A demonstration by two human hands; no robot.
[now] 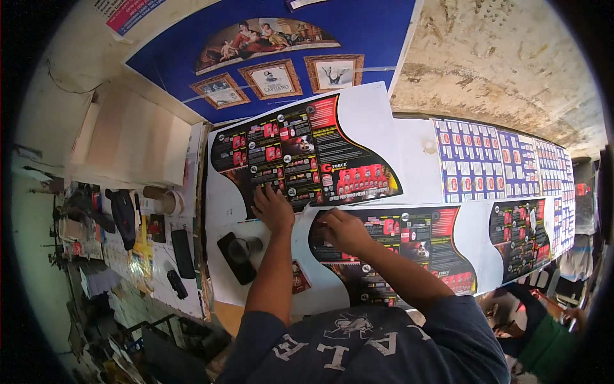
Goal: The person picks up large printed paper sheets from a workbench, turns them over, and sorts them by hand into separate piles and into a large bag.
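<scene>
Both bare forearms rise from the lower edge — the left hand (274,208) lies flat, palm down, fingers spread; the right hand (342,228) sits just beside it, knuckles up, fingers curled under.

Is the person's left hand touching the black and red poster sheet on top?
Touching. In the head view the left hand lies flat, fingers spread, on the lower edge of the upper black and red poster sheet, with no gap visible.
</scene>
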